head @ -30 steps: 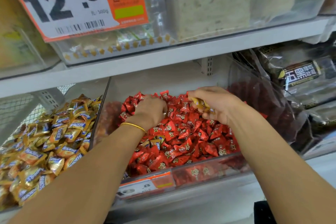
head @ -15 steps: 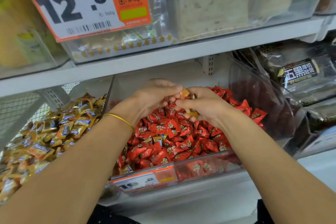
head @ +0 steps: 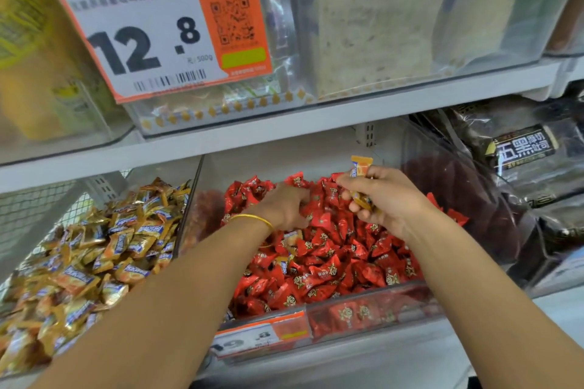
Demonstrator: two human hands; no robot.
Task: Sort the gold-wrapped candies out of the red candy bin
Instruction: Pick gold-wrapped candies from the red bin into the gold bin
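Observation:
A clear bin [head: 373, 313] at the centre of the lower shelf is heaped with red-wrapped candies [head: 328, 265]. A few gold-wrapped candies [head: 292, 235] lie mixed in near the middle. My right hand [head: 388, 199] hovers over the back of the heap and grips several gold candies [head: 360, 169], one sticking up above the fingers. My left hand [head: 281, 208], with a gold bangle at the wrist, reaches into the red pile with its fingers curled down among the wrappers; what they hold is hidden.
A neighbouring bin [head: 189, 199] on the left is full of gold-wrapped candies [head: 94, 262]. Dark packaged goods [head: 521, 148] fill the right. A white shelf [head: 284, 133] with a 12.8 price tag [head: 151, 31] hangs close above the bins.
My hands met above the pile half a second ago and have since parted. The right hand rose with gold candies; the left dropped back into the red heap.

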